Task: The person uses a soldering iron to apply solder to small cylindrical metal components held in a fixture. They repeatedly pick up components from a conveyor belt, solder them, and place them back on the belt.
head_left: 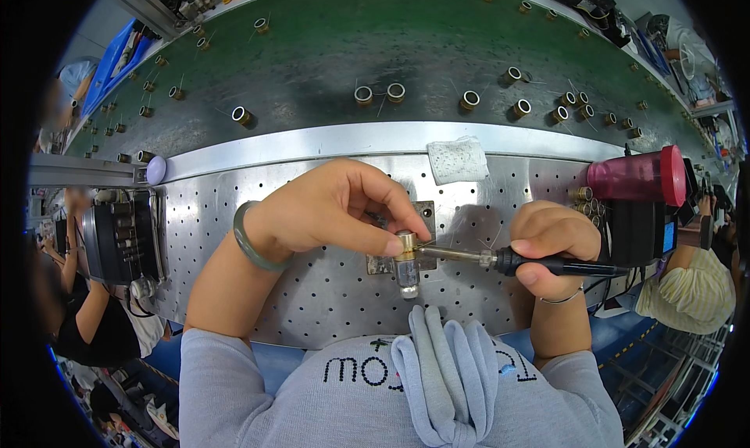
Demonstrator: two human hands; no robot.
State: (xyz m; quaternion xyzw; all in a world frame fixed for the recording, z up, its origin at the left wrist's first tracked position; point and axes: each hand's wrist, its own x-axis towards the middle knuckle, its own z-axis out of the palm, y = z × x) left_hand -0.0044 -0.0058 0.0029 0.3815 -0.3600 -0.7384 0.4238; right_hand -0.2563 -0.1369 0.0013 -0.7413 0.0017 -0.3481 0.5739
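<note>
Between the thumb and fingers of my left hand [344,210] is the upper end of a small brass-coloured metal cylinder [405,249], which sits on a dark round post with a silver tip [408,278]. My right hand [556,249] is closed round the black handle of a soldering iron [461,254]. The iron's metal shaft points left, and its tip meets or nearly meets the cylinder beside my left fingertips; actual contact is too small to tell. Below my hands lies a dark metal fixture plate [426,214], partly hidden by them.
Beyond the perforated metal bench [312,315] runs a green conveyor belt [312,57] carrying several small wired cylinders [396,93]. A white cloth [458,160] lies at the bench's far edge. To the right stand a pink cup [633,176], stacked cylinders [587,206] and a black box with a blue display [637,233].
</note>
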